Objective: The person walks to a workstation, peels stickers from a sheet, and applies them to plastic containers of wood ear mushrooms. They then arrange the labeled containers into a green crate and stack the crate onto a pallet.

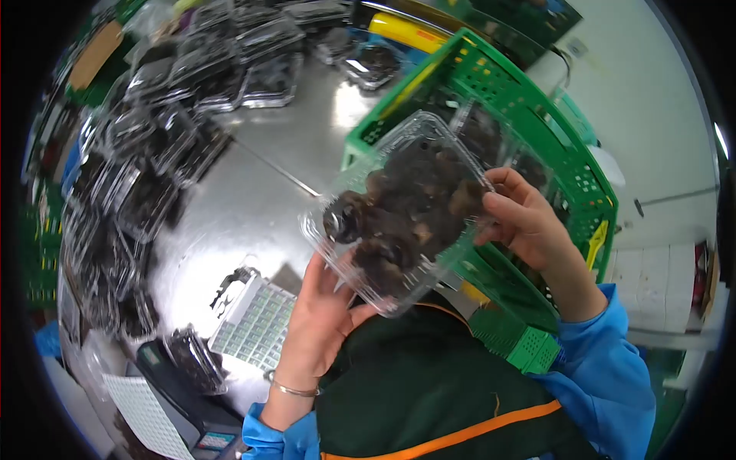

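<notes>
A clear plastic punnet (418, 211) of dark brown, mushroom-like pieces is held tilted between both my hands. My left hand (326, 310) supports its lower left corner, with the fingers partly hidden behind the plastic. On the opposite side my right hand (521, 218) pinches the edge between thumb and fingers. Directly behind the punnet stands a green crate (563, 115), with more filled punnets (479, 134) inside it, partly covered by the one I hold. Below my left hand, a sheet of printed labels (257, 326) lies on the metal table (245, 184).
Many filled punnets (142, 199) are piled along the left and far side of the table. A dark device with a display (188, 391), perhaps a scale, sits at the lower left, a single punnet (195, 360) against it. Another white sheet (146, 414) hangs nearby.
</notes>
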The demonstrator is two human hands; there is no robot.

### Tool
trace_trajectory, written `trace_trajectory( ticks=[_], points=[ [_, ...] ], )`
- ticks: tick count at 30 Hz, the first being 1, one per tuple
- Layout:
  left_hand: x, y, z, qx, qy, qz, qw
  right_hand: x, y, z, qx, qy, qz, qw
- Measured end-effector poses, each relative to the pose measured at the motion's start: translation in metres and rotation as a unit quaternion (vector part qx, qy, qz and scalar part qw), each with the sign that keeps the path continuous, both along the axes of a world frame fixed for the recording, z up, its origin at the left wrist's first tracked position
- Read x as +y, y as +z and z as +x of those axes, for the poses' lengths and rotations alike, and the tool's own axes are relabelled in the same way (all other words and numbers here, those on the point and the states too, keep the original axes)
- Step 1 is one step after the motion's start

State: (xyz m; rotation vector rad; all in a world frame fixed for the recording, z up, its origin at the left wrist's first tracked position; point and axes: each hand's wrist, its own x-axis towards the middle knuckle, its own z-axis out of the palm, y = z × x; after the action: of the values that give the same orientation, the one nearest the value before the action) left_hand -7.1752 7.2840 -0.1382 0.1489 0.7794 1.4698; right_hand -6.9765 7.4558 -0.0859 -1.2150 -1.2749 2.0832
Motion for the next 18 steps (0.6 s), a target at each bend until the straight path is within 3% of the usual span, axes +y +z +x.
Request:
trace_trajectory(
  ticks=[1,2,8,11,14,18],
  points=[
    [0.005,0.0,0.011,0.135,-0.005,0.022,0.991,-0.003,-0.003,0.006,0.015,-0.03,-0.019,0.999],
    [0.012,-0.004,0.02,0.183,-0.01,-0.006,0.983,-0.005,-0.007,0.012,0.034,-0.057,-0.038,0.997],
    [0.014,-0.007,0.03,0.175,0.034,-0.084,0.98,-0.001,-0.031,0.045,0.126,-0.073,-0.118,0.982],
    [0.012,0.006,0.034,0.137,0.052,-0.082,0.986,0.001,-0.029,0.051,0.094,-0.072,-0.078,0.99],
    [0.02,0.011,0.046,0.204,0.067,-0.117,0.97,-0.003,-0.032,0.054,0.051,-0.086,-0.002,0.995],
    [0.05,0.042,0.07,0.289,0.036,-0.037,0.956,0.01,-0.013,0.083,0.145,-0.137,0.047,0.979]
  ],
)
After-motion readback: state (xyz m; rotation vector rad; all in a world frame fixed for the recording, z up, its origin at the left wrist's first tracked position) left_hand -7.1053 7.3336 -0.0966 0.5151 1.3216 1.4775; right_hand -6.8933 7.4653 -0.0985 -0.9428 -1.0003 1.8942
